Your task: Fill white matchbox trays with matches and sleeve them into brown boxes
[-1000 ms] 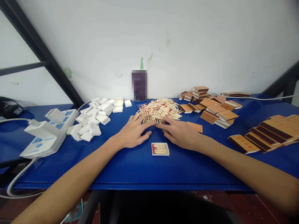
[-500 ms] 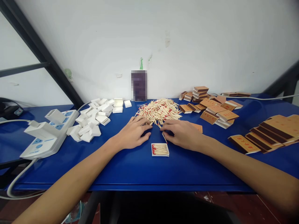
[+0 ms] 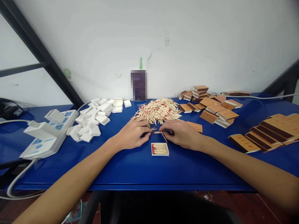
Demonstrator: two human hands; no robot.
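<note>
A heap of red-tipped matches lies at the middle back of the blue table. My left hand and my right hand rest just in front of it, fingertips pinched together on a few matches held level between them. Another match slants down from my right fingers. Below the hands sits a small white tray partly filled with matches.
Empty white inner trays are piled at the left, beside a white power strip with plugs and cables. Brown matchbox sleeves lie at the back right, more at the right edge. A dark pixelated object stands against the wall.
Both hands have drawn back from the heap toward me and closed their fingertips on a few matches between them, just above the white tray.
</note>
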